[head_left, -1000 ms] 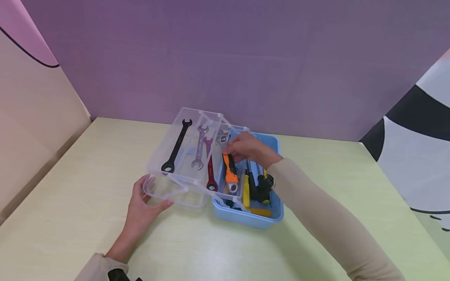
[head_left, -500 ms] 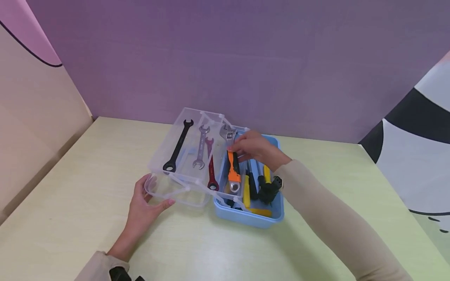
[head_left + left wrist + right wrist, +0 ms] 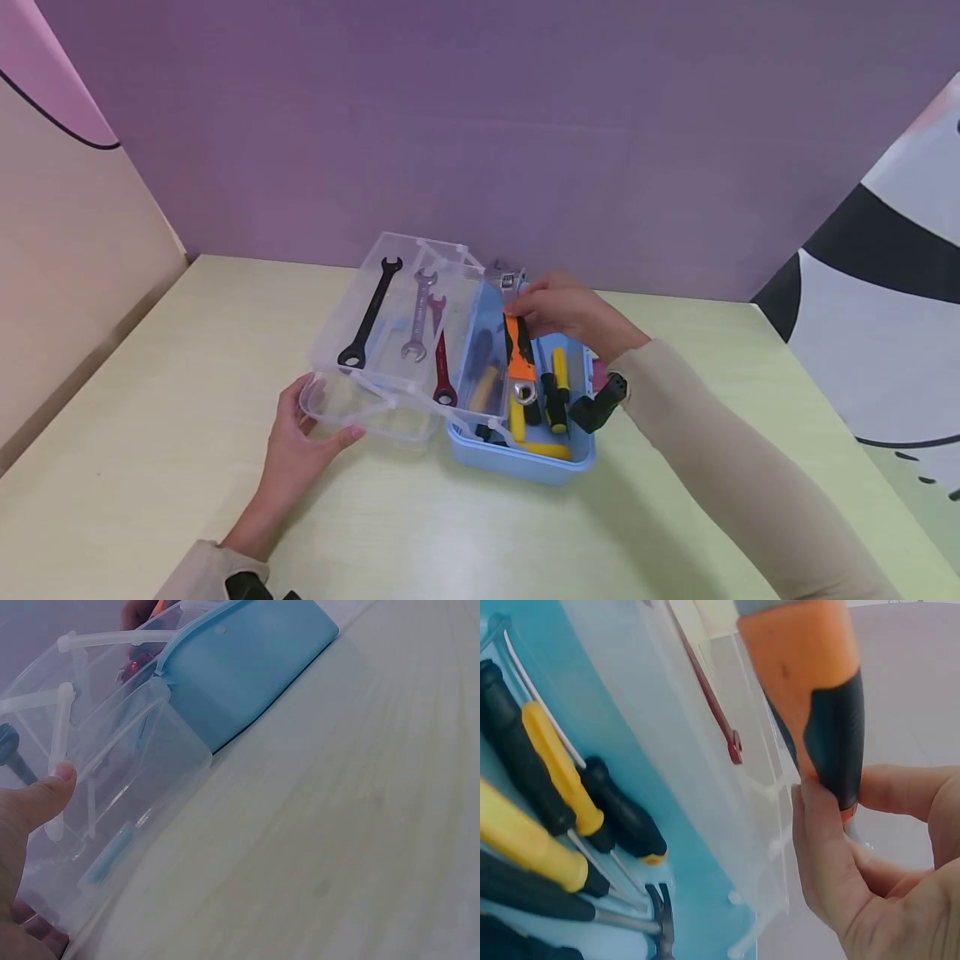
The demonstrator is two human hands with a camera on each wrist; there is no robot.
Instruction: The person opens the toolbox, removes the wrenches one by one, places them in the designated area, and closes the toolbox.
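A pale yellow-green table [image 3: 150, 433] with a faint wood grain is seen filling the lower half of the head view, and soft, even light is cast across it. At 12 o'clock it is closed off by a plain purple wall [image 3: 480, 125]. At 9 o'clock a beige panel [image 3: 67, 267] topped with pink is set, and at 3 o'clock a white panel [image 3: 885, 317] crossed by a black curved band.

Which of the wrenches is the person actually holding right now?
The adjustable wrench with the orange-and-black handle, pinched by the right hand over the blue toolbox. The black wrench, silver wrench and red wrench lie untouched in the clear tray.
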